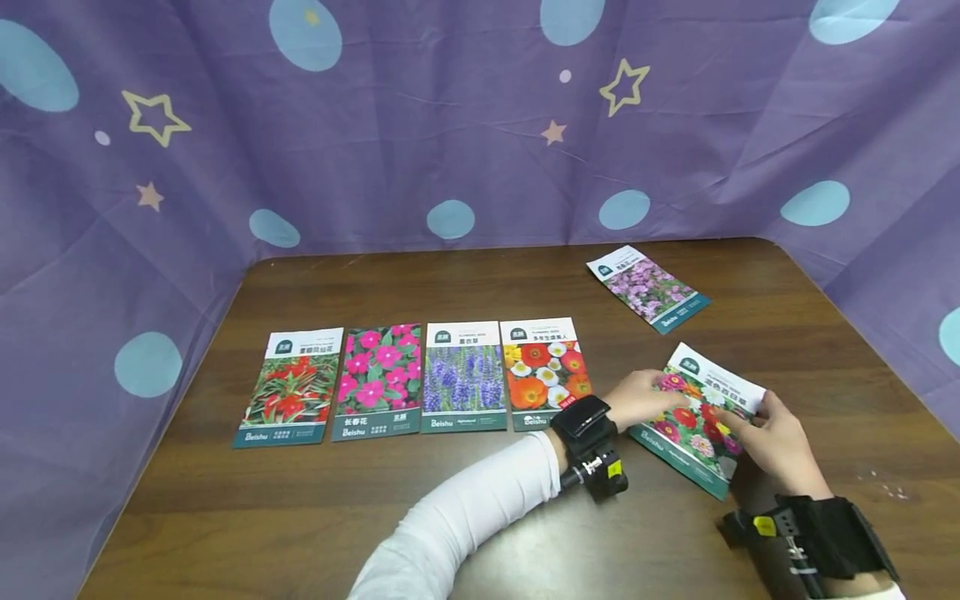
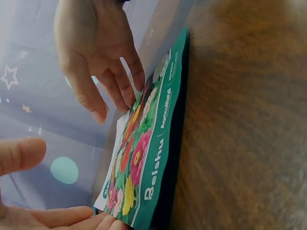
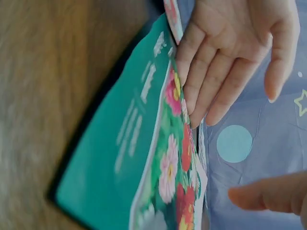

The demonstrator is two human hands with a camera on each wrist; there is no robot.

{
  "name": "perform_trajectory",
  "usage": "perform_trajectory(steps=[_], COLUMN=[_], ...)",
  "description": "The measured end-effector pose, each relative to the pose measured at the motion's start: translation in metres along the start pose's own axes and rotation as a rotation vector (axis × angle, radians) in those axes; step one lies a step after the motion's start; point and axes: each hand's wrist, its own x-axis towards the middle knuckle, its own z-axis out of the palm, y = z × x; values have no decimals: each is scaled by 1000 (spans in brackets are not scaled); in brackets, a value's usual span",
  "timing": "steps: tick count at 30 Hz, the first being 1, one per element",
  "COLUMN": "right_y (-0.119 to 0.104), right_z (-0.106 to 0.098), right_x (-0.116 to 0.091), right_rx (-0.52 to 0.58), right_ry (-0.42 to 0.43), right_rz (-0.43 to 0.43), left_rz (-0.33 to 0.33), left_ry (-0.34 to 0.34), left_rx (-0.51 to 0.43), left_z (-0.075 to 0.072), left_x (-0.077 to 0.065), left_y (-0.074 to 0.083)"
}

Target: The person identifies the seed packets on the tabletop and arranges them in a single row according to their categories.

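A seed packet with mixed red, pink and orange flowers (image 1: 701,417) lies slanted on the right of the table between both hands. My left hand (image 1: 641,398) is at its left edge, with straight fingers touching the side and the thumb raised. At the right edge is my right hand (image 1: 783,450), its fingers along the side and its thumb held above the printed face. In the left wrist view the right hand (image 2: 100,52) shows a gap between thumb and packet. The right wrist view shows the left hand (image 3: 225,57) with fingers extended against the packet (image 3: 168,163).
Left of the hands, side by side in a row, lie packets with red flowers (image 1: 292,392), pink flowers (image 1: 381,375), lavender (image 1: 463,379) and orange and white poppies (image 1: 546,375). A light purple flower packet (image 1: 648,287) lies tilted at the back right of the wooden table (image 1: 285,525).
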Motion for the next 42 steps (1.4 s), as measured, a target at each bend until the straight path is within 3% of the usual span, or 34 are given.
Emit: perform_trajectory(steps=[5,9,17,20,26,34,42], right_y=[-3,-6,-19,-25,-38,-52,-45], right_z=[3,2,-2,-4,-7,-5,6], right_x=[2,2,8,11,20,31,49], right_rx=[113,179,134,183,296,293,370], right_ry=[74,97,152,147,71,7,-19], right_rz=[74,74,26,7,7,-93,-139], left_rz=[-47,-59,-26,1,39,16,-2], left_ry=[83,145,254,316,429,441,439], left_rx=[-140,-252,-428,-505,-553,-669,-693], left_z=[2,2,-4,-8,-18,-29,-39], left_x=[4,6,4,3,-1,-4,-5], left_y=[-5,-8,-12,-14,-17,-26,-33])
